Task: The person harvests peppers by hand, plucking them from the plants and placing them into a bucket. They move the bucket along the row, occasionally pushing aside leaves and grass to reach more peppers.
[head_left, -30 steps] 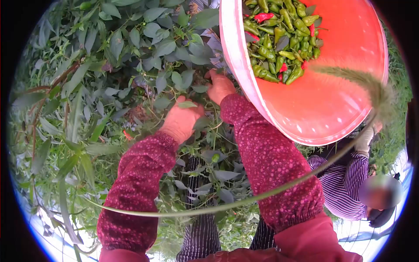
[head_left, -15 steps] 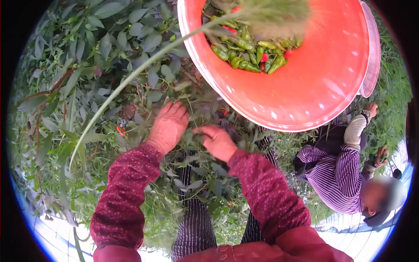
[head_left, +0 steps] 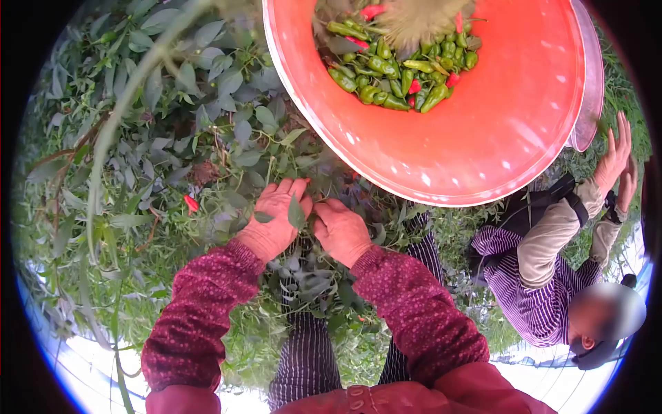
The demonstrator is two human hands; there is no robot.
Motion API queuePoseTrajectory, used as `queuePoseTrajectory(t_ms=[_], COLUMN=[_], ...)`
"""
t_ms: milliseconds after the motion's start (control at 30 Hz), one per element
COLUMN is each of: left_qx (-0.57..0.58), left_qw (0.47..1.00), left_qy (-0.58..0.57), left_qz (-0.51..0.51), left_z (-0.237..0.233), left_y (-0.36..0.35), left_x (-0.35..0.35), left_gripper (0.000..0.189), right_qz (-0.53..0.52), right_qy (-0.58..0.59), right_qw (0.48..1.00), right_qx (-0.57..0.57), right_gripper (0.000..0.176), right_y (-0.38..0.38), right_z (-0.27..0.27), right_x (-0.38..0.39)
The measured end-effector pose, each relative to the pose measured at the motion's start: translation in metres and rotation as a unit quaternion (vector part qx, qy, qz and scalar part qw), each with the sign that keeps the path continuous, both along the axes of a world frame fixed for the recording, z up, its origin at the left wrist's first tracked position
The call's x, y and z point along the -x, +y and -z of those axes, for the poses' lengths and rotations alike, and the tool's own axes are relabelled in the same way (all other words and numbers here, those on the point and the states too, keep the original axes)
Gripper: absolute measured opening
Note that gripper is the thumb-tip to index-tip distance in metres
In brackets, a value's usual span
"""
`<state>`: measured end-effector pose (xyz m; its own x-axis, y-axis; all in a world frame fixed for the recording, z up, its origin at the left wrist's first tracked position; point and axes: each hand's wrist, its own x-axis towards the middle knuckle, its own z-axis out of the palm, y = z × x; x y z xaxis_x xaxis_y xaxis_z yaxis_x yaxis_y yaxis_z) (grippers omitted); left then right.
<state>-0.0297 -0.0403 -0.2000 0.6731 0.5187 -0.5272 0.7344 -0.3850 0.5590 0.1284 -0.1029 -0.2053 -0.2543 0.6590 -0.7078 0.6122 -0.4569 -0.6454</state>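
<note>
My left hand (head_left: 274,219) reaches into the pepper plants (head_left: 227,76), back upward, its fingers bent together among stems and a leaf lying across it. Close beside it, my right hand (head_left: 342,233) is closed with its fingers curled in; the two hands nearly touch. What either set of fingertips grips is hidden by the hands and foliage. Above them stands a large red-orange basin (head_left: 441,159) with many green chili peppers (head_left: 389,72) and a few red ones inside. One red chili pepper (head_left: 191,203) shows among the leaves left of my left hand.
A blurred grass stalk (head_left: 100,148) arches along the left, its fuzzy head (head_left: 420,24) over the basin. At the right a person in a striped top (head_left: 527,297) sits or crouches with both hands (head_left: 616,162) raised. Another basin's rim (head_left: 588,83) shows behind the first.
My two hands have drawn closer together, my left moving slightly right and down. My right hand's fingers have curled in. The other person's hands have risen. The grass stalk has shifted left.
</note>
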Motion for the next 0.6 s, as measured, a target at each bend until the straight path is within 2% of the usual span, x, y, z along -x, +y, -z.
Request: queuePoseTrajectory(t_ms=[100, 133, 167, 200, 233, 300, 333, 367, 433, 467, 500, 533, 567, 600], left_qx=[0.05, 0.041, 0.048, 0.069, 0.089, 0.049, 0.029, 0.028, -0.017, -0.019, -0.077, -0.138, -0.107, -0.182], left_qw=[0.999, 0.999, 0.997, 0.997, 0.994, 0.998, 1.0, 1.0, 0.997, 0.997, 0.993, 0.984, 0.967, 0.955], left_qy=[0.005, -0.014, 0.016, 0.033, 0.05, 0.02, -0.012, -0.013, -0.058, -0.059, -0.055, -0.053, -0.083, -0.075], left_qz=[-0.007, -0.01, -0.055, -0.01, 0.034, 0.02, -0.002, -0.002, -0.041, -0.038, -0.065, -0.094, -0.215, -0.22], left_z=[-0.002, -0.001, 0.015, 0.004, -0.009, -0.015, -0.019, -0.02, -0.042, -0.049, -0.054, -0.055, -0.05, -0.06], left_y=[0.006, 0.008, -0.003, 0.009, 0.021, 0.024, 0.022, 0.021, 0.038, 0.048, 0.059, 0.069, 0.082, 0.109], left_x=[-0.002, -0.004, -0.002, -0.006, -0.008, 0.009, 0.019, 0.022, 0.02, 0.022, 0.025, 0.033, 0.044, 0.051], left_gripper=[0.01, 0.009, 0.009, 0.009, 0.008, 0.013, 0.019, 0.019, 0.036, 0.036, 0.039, 0.043, 0.043, 0.045], right_qz=[-0.051, -0.048, -0.043, -0.098, -0.095, 0.029, -0.027, -0.027, -0.015, 0.012, 0.015, 0.011, 0.006, 0.001], right_qy=[-0.057, -0.074, -0.093, -0.111, -0.109, -0.103, -0.087, -0.087, -0.055, -0.048, -0.048, -0.091, -0.133, -0.119], right_qw=[0.997, 0.996, 0.993, 0.989, 0.989, 0.976, 0.986, 0.986, 0.998, 0.997, 0.997, 0.995, 0.983, 0.981], right_qx=[0.028, -0.012, -0.052, 0.0, -0.012, -0.19, -0.141, -0.142, 0.016, 0.055, 0.051, -0.038, -0.123, -0.152], right_gripper=[0.028, 0.026, 0.024, 0.035, 0.035, 0.052, 0.065, 0.065, 0.064, 0.06, 0.06, 0.059, 0.058, 0.054], right_y=[0.015, 0.014, 0.016, 0.027, 0.026, 0.025, 0.025, 0.021, 0.021, 0.021, 0.023, 0.027, 0.034, 0.057], right_z=[0.008, 0.016, 0.023, 0.023, 0.027, 0.034, 0.031, 0.03, 0.02, 0.017, 0.016, 0.017, 0.019, 0.005], right_x=[0.0, 0.003, 0.004, 0.005, 0.0, -0.011, -0.007, -0.001, 0.023, 0.028, 0.031, 0.034, 0.035, 0.033])
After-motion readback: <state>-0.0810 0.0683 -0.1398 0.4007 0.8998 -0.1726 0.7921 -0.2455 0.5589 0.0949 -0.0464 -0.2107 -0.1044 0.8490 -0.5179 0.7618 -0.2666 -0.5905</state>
